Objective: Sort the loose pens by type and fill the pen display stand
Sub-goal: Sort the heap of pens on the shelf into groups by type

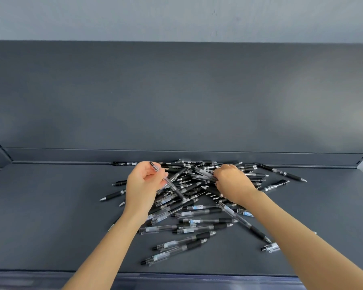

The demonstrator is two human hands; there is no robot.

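Dark grey shelf (pixel 50 216) w/ matching back panel (pixel 176 97) fills the view; all positions below are given rel. to the pen pile (pixel 197 197), which sits on the shelf deck, its far edge touching the low rear lip. Pile: black and clear-barrelled click pens, criss-crossed, several w/ barcode stickers; types mixed, not separated. My left forearm enters from the near edge and ends at the pile's left margin; my right forearm crosses the pile's near-right corner. My left hand (pixel 144 183), raised over the pile's left side, fingers curled, pinches one clear pen (pixel 168 182) betw. thumb and fingertips, barrel running diagonally, its clip end up and away, its tip end down toward the pile centre. My right hand (pixel 232 181) lies palm-down on the pile's upper right, fingers bent and dug in among the pens around a clear barrel; whether it actually grips that one, cannot tell. Strays: a black pen (pixel 281 172) lying diagonally just right of the pile; a black pen (pixel 124 163) along the rear lip, left of the pile; three clear pens near the pile's front edge, closest to me. Display stand: not visible.
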